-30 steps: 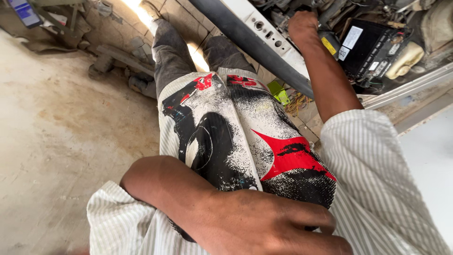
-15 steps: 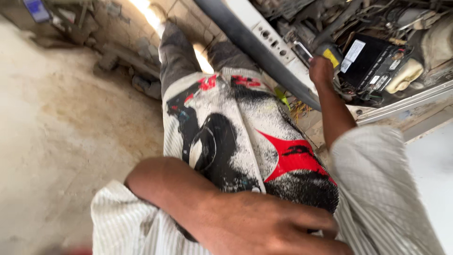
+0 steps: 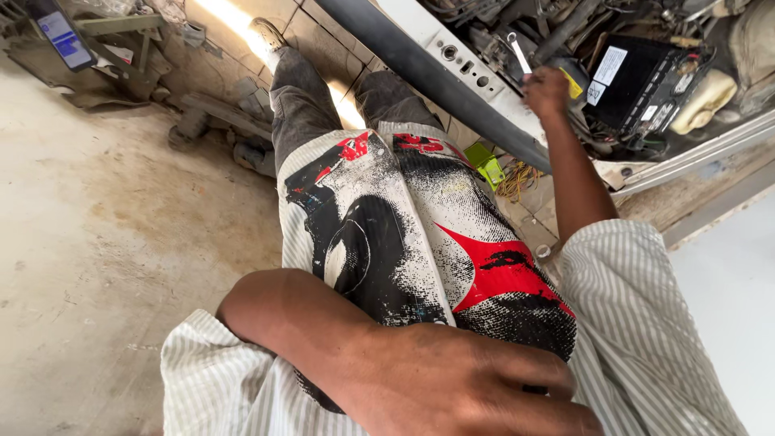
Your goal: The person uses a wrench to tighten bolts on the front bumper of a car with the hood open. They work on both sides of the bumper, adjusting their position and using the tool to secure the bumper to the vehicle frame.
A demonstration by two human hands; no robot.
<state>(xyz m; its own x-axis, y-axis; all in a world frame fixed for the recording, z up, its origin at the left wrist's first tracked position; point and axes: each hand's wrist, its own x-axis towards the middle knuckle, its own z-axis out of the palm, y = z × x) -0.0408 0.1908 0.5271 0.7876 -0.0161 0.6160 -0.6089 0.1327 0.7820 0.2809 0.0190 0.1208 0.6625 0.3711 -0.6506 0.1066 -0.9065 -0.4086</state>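
Striped cotton covers your near arm, and your left hand lies spread and flat against the printed cloth at your waist. Farther out, your right hand has come up off the black battery and now grips a silver spanner above the engine bay's front edge; the tool is out and ready. White rectangular labels sit on the battery's near side, a yellow tag beside them. A green block lies below the bumper.
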